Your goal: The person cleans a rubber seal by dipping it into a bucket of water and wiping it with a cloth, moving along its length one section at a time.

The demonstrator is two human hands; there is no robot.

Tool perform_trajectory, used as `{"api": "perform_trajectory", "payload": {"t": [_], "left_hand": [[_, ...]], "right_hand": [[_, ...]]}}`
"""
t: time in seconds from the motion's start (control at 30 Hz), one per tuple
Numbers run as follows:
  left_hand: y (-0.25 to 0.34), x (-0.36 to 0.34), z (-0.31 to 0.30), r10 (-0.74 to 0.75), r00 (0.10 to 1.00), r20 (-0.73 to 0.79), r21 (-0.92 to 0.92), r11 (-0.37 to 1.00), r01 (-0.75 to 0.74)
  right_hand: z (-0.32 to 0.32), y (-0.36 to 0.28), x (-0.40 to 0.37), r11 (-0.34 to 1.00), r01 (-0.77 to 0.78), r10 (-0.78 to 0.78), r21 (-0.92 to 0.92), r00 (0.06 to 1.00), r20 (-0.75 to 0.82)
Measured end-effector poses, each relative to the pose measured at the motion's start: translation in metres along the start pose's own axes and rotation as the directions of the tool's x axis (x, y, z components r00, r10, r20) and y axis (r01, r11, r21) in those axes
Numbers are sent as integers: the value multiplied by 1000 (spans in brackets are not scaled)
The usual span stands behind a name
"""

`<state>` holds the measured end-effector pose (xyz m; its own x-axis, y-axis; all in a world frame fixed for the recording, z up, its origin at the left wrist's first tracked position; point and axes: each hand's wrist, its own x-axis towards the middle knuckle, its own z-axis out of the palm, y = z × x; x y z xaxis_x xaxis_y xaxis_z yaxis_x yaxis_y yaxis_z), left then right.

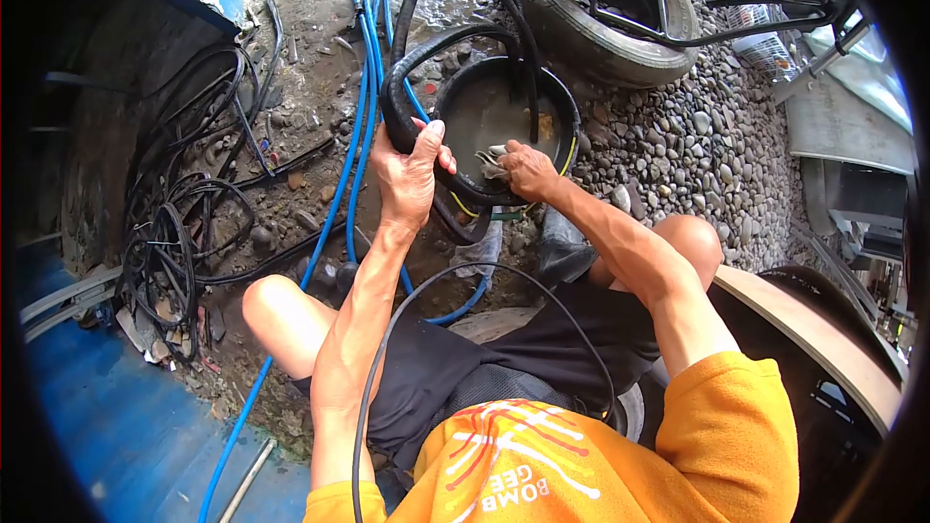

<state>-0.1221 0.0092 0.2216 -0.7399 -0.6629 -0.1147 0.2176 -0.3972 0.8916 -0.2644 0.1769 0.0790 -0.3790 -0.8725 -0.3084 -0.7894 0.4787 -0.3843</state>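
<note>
A black rubber inner tube (pixel 400 107) loops above and into a round black basin (pixel 448 89) of murky water (pixel 489 111). My left hand (pixel 405 176) is closed around the tube at the basin's left side, thumb on top. Over the basin's near rim, my right hand (pixel 530 172) is closed on a crumpled greyish rag (pixel 492 163). Part of the tube hangs down into the water, and another part hangs below my left hand outside the basin. The fingertips of my right hand are partly hidden by the rag.
Blue hoses (pixel 365 87) run along the ground left of the basin. Tangled black cables (pixel 179 232) lie farther left. A tyre (pixel 620 39) lies beyond the basin under a black metal frame (pixel 736 15). Pebbles (pixel 707 150) cover the right side. A thin black cord (pixel 383 339) arcs across my lap.
</note>
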Motion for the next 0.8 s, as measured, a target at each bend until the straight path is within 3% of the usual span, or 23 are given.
{"api": "perform_trajectory", "payload": {"t": [0.13, 0.2, 0.27, 0.5, 0.53, 0.6, 0.7, 0.8], "left_hand": [[-1, -7, 3, 13, 1000, 25, 24, 1000, -14], [-3, -10, 3, 8, 1000, 20, -2, 1000, -8], [-6, -10, 1, 16, 1000, 19, -31, 999, -15], [-7, -6, -1, 5, 1000, -4, -27, 1000, -5], [-7, -6, 0, 1, 1000, -2, -44, 999, -1], [-8, -6, 0, 0, 1000, -1, -63, 998, 0], [-9, -6, -2, -5, 1000, -6, -61, 998, 5], [-9, -6, -3, -34, 999, -15, -85, 996, 32]], "right_hand": [[2, 18, 12, 996, -94, 92, -11, 991, -102], [-7, 27, 26, 982, -167, 168, -92, 986, 7], [-14, 24, 32, 979, -194, 195, -61, 981, 11], [4, 8, 14, 999, -38, 35, 27, 991, 129], [-1, 5, 11, 997, 81, -78, -11, 984, 158], [-9, -2, 4, 998, 62, -65, 28, 988, 139], [-19, -4, -1, 992, 129, -126, 3, 964, 234], [-16, -7, 5, 991, 87, -61, -105, 971, 232]]}}
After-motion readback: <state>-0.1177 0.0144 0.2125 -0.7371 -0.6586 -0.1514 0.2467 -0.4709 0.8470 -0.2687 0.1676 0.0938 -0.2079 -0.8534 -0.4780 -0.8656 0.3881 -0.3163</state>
